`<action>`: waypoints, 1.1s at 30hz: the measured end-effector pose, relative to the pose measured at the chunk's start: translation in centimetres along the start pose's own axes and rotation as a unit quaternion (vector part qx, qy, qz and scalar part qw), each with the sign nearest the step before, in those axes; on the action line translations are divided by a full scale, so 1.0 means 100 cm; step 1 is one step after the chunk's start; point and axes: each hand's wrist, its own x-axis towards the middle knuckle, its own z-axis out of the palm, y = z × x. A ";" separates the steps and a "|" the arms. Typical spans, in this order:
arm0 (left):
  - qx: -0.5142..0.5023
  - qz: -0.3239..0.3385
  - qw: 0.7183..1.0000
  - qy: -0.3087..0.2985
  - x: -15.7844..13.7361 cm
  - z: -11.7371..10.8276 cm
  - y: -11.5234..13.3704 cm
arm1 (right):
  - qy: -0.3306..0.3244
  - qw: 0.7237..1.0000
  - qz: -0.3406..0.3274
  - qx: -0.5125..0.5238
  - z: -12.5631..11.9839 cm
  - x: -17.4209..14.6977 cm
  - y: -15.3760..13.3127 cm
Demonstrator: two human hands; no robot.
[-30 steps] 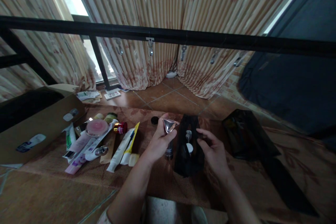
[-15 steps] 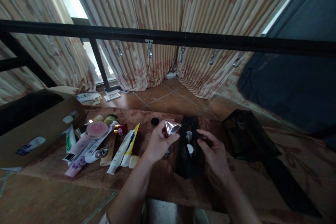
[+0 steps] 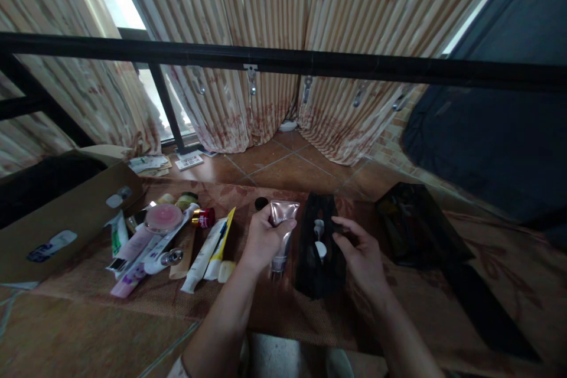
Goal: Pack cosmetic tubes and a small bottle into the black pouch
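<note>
A shiny pinkish-silver squeeze tube is pinched between the thumb and fingers of my left hand. Its crimped end points away from me and its cap end towards me. Just right of it stands an open black mesh pouch, with a round white lid and another pale item showing inside. My right hand grips the pouch's right edge with thumb and index finger. A small round black item lies beyond my left hand.
To the left lie several tubes and jars, among them a white tube, a red jar and a round pink container. A cardboard box stands at far left. On the right is another black pouch. A black rail crosses beyond.
My left hand has tilted the squeeze tube so that its length now shows, cap end towards me; before, mostly its crimped end showed. My right hand has stayed at the pouch's edge.
</note>
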 end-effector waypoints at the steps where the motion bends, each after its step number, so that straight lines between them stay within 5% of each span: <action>1: 0.001 -0.006 1.000 0.007 0.000 0.000 0.000 | 0.000 1.000 -0.001 0.002 0.000 0.000 0.000; 10: 0.045 -0.021 0.998 0.036 0.006 -0.004 -0.012 | -0.006 1.000 -0.023 -0.001 0.000 -0.001 -0.002; 23: 0.047 -0.058 0.997 -0.005 0.008 -0.008 -0.012 | -0.002 0.999 -0.031 -0.012 0.000 0.000 -0.002; 29: 0.071 -0.070 0.984 -0.148 0.006 -0.009 -0.016 | -0.004 1.000 -0.023 0.001 0.000 -0.001 0.000; 33: 0.101 -0.095 0.973 -0.185 0.006 -0.012 -0.021 | 0.003 1.000 -0.030 0.002 0.000 0.000 -0.002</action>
